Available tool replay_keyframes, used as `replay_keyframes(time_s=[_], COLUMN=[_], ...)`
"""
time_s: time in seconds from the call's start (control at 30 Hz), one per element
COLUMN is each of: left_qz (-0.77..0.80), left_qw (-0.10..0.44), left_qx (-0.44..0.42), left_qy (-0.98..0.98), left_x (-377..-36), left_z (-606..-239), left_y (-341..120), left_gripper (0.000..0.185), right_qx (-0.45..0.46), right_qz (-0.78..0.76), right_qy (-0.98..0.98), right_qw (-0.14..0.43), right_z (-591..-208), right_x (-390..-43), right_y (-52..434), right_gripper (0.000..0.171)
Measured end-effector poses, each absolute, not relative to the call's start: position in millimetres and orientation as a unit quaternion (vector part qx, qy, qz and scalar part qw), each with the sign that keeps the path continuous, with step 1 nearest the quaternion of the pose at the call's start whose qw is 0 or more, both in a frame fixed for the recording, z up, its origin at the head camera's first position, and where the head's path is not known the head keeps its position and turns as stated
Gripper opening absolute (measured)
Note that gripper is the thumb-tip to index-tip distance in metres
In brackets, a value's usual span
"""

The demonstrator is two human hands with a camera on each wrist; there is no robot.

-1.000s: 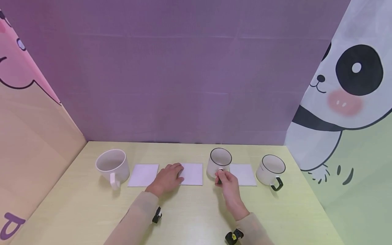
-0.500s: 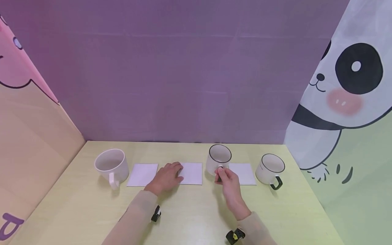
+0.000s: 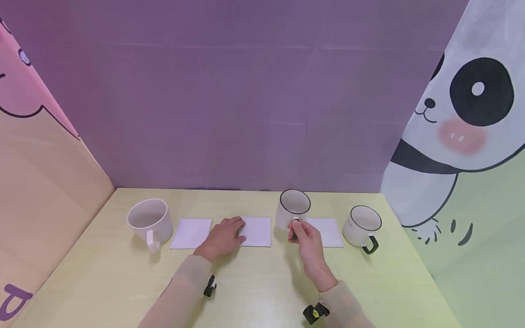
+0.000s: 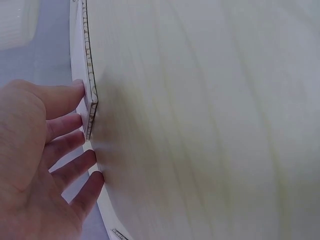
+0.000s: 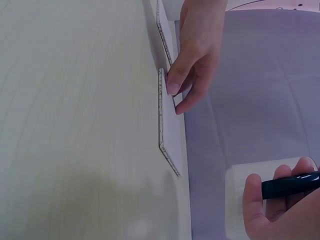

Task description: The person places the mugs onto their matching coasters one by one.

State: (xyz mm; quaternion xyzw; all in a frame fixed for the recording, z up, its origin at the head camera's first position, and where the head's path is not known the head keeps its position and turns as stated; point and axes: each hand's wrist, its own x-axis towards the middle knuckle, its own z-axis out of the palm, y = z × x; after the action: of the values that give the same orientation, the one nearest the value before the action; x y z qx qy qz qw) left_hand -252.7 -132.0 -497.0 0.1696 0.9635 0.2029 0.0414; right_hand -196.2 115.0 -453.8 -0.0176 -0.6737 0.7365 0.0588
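Note:
My right hand (image 3: 311,248) grips the black handle (image 5: 290,185) of a white mug (image 3: 289,218) with a dark rim. In the head view this upright mug is between the middle white cardboard square (image 3: 258,232) and the right-hand square (image 3: 328,232), covering the latter's left edge. My left hand (image 3: 223,239) rests at the left end of the middle square. Its thumb touches the square's edge, and its fingers (image 4: 67,145) are spread and fairly straight in the left wrist view.
Another dark-rimmed mug (image 3: 362,226) with a black handle stands at the right. A larger all-white mug (image 3: 151,223) stands at the left, beside the left-hand cardboard square (image 3: 191,233). A purple cloth backdrop (image 3: 246,100) rises behind the table (image 3: 254,291).
The mug in my right hand has moved upward in the head view, its rim now closer to the backdrop. My left hand stays on the middle square.

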Motion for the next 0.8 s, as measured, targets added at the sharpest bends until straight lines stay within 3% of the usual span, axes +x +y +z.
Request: replay_keyframes(time_s=[0.8], left_qz=[0.204], left_qw=[0.049], left_qx=[0.175], left_qy=[0.962], left_x=[-253.6], left_z=[-495.1], left_y=[-132.8], left_gripper=[0.047], right_qx=[0.017], right_qz=[0.718], right_qy=[-0.695], right_qw=[0.037], right_z=[-446.7], right_x=[-200.8], right_y=[106.8], right_gripper=[0.029])
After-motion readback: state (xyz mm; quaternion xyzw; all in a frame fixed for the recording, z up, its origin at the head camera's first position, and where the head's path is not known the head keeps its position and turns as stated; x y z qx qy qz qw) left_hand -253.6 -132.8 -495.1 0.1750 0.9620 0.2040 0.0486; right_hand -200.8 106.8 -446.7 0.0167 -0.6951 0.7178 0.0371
